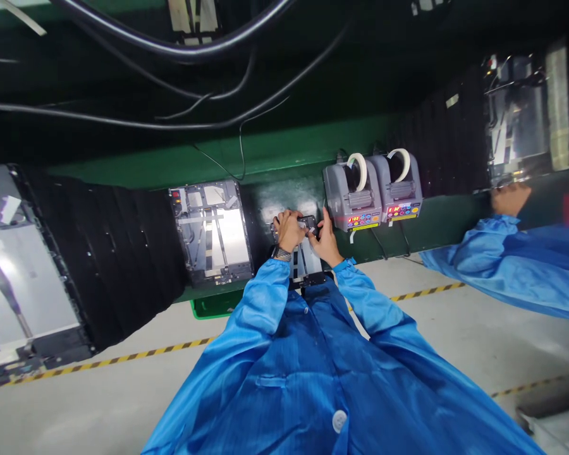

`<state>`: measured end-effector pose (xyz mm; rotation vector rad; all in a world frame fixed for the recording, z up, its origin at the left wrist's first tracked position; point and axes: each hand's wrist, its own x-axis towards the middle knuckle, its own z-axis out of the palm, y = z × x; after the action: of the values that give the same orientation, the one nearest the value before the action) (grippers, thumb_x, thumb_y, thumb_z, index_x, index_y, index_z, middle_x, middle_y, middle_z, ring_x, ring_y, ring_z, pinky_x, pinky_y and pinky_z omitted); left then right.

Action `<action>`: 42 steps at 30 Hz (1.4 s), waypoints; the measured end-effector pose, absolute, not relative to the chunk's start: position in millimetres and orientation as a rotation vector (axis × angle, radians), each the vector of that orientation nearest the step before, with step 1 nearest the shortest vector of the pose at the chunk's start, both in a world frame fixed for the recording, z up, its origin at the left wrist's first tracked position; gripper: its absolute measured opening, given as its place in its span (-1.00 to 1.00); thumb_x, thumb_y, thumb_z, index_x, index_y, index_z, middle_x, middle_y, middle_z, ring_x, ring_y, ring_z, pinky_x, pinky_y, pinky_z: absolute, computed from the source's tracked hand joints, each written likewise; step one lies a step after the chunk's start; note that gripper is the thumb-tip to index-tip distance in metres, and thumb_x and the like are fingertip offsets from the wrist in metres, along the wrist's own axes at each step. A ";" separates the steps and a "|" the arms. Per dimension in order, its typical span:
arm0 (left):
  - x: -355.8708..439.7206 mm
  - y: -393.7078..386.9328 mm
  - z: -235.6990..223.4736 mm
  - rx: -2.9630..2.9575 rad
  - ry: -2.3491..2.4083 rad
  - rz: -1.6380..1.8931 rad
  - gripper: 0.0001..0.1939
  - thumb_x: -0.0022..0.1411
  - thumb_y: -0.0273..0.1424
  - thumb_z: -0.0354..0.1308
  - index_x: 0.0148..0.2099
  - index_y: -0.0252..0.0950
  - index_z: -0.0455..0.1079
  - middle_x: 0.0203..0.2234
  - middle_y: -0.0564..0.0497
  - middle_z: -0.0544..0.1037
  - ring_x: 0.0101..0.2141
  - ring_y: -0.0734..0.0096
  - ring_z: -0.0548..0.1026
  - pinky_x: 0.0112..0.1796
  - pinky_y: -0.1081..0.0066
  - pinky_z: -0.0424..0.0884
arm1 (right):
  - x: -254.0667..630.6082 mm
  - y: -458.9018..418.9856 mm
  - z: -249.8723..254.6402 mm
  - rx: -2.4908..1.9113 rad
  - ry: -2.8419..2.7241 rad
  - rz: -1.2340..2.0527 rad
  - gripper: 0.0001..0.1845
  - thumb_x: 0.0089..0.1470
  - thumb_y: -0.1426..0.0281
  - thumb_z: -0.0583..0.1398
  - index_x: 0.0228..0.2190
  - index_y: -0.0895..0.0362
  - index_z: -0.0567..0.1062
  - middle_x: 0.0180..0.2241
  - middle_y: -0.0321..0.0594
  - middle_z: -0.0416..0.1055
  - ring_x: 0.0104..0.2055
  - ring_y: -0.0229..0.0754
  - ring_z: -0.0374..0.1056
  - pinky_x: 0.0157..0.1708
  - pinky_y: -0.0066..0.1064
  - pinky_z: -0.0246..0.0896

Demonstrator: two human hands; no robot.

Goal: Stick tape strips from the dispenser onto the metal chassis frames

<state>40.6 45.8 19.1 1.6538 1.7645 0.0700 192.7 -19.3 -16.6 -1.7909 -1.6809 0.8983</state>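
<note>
At far left, a large far-left panel [33,284], cut off by the edge of view. Then a black ribbed stretch [118,246], and beyond that a neighbouring panel [232,237], pale and crossed by strips.

At centre, with a watch [275,251] at the wrist, the left hand [289,230], bent over the far left part of the middle panel [313,260] with curled fingers touching the frame; impossible to tell whether pinching anything. Apparently busy with close fingertip work along the far edge of that panel. Judging by the posture, calling for a light, steady touch from both sides, without nudging the frame or pressing on the sheet.

Between and below the hands, on the green bench [443,218] and close to the coat, the middle panel itself: dark-framed, with a pale, smooth sheet, dark strips running lengthwise and a dark band at the near end. Partly hidden by fingers at the far end.

Just right of it, the right hand [327,241], with forefinger stretched out and thumb close to the frame's far right corner; too small to tell whether gripping.

Farther right, a nearer tape dispenser [355,205] beside a farther tape dispenser [401,199], both with lit red digits. At far right, a co-worker's hand [511,199], blurred, near another panel [519,126].
</note>
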 end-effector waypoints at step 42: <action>18.9 -109.2 -4.7 1.372 1.960 0.840 -0.45 0.53 -0.31 -0.14 0.47 -0.28 0.12 0.41 -0.26 0.22 0.41 0.15 0.19 0.37 0.06 0.19 | 128.6 20.3 14.0 -1.182 -2.498 1.038 -0.31 0.26 0.44 0.16 0.37 0.15 0.18 0.09 0.08 0.37 0.14 0.17 0.26 0.17 0.07 0.26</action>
<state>18.9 -109.2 -4.7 1.3721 1.9599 0.8398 128.6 20.3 14.0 -1.1823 -2.4975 1.0384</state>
